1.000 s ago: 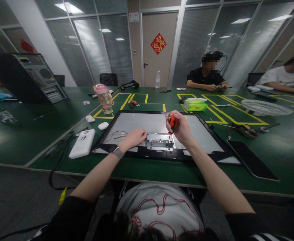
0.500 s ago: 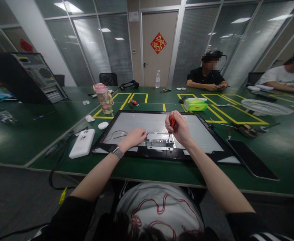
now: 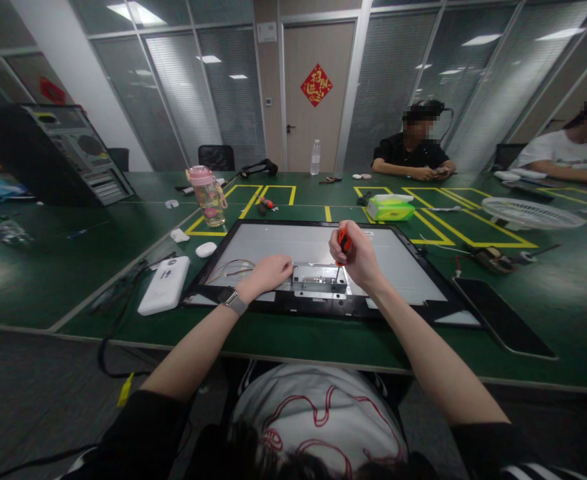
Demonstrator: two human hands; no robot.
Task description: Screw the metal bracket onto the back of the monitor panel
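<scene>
Upright in my right hand (image 3: pixel 357 253) is a screwdriver (image 3: pixel 343 241) with an orange and black handle. Its shaft points down at the right end of a silver metal bracket (image 3: pixel 318 275); the tip's exact seat is too small to make out. My left hand (image 3: pixel 269 273), a watch on its wrist, holds the bracket's left end with fingers closed against it, the fingertips partly hidden. The bracket sits at the near edge of a flat display panel (image 3: pixel 283 241), which has a black frame and a grey-white back and lies on the green table (image 3: pixel 253 340). Thin wires (image 3: pixel 233 268) run left of my left hand.
Left of the panel are a white power bank (image 3: pixel 164 285), a white oval case (image 3: pixel 206 250) and a pink-lidded bottle (image 3: pixel 207 197). To the right lies a black phone-like slab (image 3: pixel 503 317). Behind stand a green tissue pack (image 3: pixel 391 208) and a co-worker (image 3: pixel 413 147); another person sits far right.
Almost nothing differs. My right hand and the screwdriver have shifted very slightly; my left hand stays at the bracket's left end.
</scene>
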